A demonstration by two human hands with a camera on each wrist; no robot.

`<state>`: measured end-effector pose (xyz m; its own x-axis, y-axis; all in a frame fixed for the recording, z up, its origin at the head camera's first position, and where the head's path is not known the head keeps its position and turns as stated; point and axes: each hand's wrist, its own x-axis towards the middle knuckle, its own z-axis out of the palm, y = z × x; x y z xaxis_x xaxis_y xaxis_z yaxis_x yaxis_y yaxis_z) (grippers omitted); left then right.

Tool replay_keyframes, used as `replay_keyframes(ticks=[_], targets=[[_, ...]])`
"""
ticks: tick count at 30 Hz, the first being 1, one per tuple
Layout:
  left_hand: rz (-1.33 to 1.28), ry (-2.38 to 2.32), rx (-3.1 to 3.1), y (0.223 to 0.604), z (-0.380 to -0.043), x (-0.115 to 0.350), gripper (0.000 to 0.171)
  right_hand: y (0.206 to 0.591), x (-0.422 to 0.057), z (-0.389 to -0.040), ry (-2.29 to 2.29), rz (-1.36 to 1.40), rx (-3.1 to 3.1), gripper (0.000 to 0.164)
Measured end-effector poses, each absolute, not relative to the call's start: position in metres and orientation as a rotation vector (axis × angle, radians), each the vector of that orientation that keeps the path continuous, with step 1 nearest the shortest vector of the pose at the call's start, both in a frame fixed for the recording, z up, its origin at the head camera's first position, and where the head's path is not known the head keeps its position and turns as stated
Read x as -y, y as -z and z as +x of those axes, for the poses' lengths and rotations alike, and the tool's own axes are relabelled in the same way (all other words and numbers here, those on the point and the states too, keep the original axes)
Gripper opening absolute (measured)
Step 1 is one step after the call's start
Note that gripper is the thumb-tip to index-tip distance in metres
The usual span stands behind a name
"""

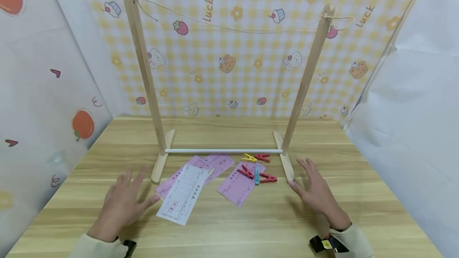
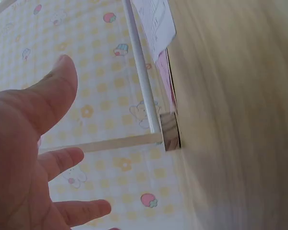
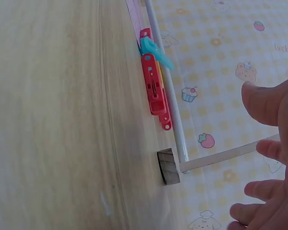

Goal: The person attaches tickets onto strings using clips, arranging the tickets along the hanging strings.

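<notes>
My left hand (image 1: 123, 200) is spread to the left of the paper slips, fingers apart and holding nothing. In the left wrist view its thumb (image 2: 62, 86) stands clear of the table surface. A white printed slip (image 1: 184, 194) overlaps pink printed slips (image 1: 222, 164) near that thumb. Farther right, another pink slip (image 1: 236, 188) lies under a few small clothespins: red (image 1: 268, 178), blue (image 1: 257, 175) and, just behind, yellow (image 1: 249, 157). My right hand (image 1: 317, 192), also spread and without anything in it, hovers beside the right foot (image 1: 285, 162) of a wooden stand.
The stand has a left post (image 1: 145, 71) and a right post (image 1: 310, 75), joined low by a white rod (image 1: 222, 151). A thin string (image 1: 244, 31) sags between their tops. Behind hangs a yellow checked cloth (image 1: 244, 90); white sheeting (image 1: 412, 102) flanks the wooden table (image 1: 229, 238).
</notes>
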<state>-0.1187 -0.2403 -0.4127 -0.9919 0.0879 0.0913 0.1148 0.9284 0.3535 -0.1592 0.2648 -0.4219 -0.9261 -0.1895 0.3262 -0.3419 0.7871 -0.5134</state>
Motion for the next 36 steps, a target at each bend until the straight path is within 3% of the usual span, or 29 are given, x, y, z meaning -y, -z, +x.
replay_keyframes(ticks=[22,36], targets=[[-0.42,0.727,3.021,0.409,-0.131,0.215,0.078,0.428,-0.248,-0.18,-1.183,0.383,2.79,0.055],[-0.419,0.76,3.038,0.411,-0.145,0.201,0.083,0.422,-0.23,-0.197,-1.266,0.47,2.809,0.049]])
